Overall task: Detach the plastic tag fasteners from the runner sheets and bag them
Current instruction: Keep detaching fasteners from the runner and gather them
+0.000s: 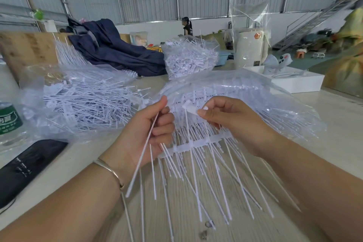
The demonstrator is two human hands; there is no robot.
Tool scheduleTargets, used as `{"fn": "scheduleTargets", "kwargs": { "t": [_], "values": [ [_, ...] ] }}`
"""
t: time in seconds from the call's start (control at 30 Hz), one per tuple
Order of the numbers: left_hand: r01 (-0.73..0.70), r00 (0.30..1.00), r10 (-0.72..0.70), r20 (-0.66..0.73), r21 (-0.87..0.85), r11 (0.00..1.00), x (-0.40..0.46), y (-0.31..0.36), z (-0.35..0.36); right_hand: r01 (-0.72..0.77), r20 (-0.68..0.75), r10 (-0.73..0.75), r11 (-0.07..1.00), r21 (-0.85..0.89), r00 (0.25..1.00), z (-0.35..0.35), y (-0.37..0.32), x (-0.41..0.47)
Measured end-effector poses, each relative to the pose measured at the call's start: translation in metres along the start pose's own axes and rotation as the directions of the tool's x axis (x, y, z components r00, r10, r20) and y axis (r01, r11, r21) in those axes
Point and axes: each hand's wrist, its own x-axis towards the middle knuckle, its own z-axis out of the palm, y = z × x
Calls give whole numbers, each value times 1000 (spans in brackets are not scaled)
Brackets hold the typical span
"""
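Observation:
A white runner sheet [196, 144] with many long thin fastener stems hangs over the table in front of me. My left hand [146, 133] grips several loose white fasteners, one long stem [142, 155] slanting down through its fingers. My right hand [229, 120] pinches the flat head of one fastener [189, 109] at the sheet's upper edge. A clear bag [82, 102] full of detached fasteners lies open at the left. Another clear bag [245, 92] with runner sheets lies behind my hands.
A third filled bag [190, 57] stands at the back centre beside dark blue cloth [117, 47]. A water bottle [9, 118] and a black case [25, 165] lie at the left. A white box [294, 80] sits at the right. A person [186, 25] stands far off.

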Motion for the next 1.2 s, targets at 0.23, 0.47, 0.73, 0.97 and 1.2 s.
{"fn": "scheduleTargets", "kwargs": {
  "t": [0.23,0.47,0.73,0.97,1.2],
  "values": [
    [-82,995,86,-54,77,994,-2,0,-1,70,-64,-78,991,-116,995,-5,4,3],
    [-2,996,13,-92,122,993,0,-4,0,96,-41,-109,963,-252,993,-2,9,1],
    [60,982,-29,-188,160,985,4,-8,-2,110,-38,-128,947,-303,991,-3,9,2],
    [16,987,46,-155,374,927,1,-10,0,118,-58,-144,939,-324,988,-7,10,3],
    [-9,989,78,-126,480,877,-2,-9,3,116,-57,-144,933,-342,988,-7,10,3]
  ]
}}
